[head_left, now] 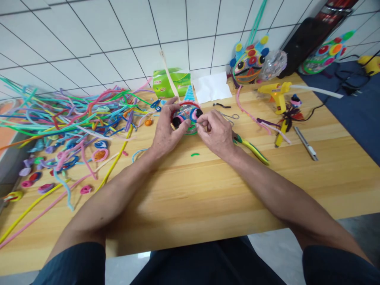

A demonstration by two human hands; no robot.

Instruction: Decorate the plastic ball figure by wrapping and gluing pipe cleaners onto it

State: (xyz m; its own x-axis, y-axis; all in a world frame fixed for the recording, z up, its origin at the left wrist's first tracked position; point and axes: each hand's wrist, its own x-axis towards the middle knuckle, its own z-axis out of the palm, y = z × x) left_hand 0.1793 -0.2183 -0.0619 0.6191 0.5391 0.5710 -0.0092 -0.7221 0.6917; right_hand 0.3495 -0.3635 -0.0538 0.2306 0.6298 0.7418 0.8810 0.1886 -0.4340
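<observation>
Against white tiled wall, a wooden table [184, 206] stands.

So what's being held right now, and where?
The decorated creature face, held at its two sides around the eyes, between both hands.

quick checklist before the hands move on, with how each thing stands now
1. Left hand steadying the craft face: ok, fingers at its side
2. Right hand at the face's eye: ok, fingertips beside it
3. Both black eyes firmly fixed: cannot tell
4. Glue gun clear of both hands: ok, it stands off to the right
5. Cutter blade retracted: cannot tell, too small to see
6. Pliers clear of the right arm: not ok, they lie right beside it
</observation>
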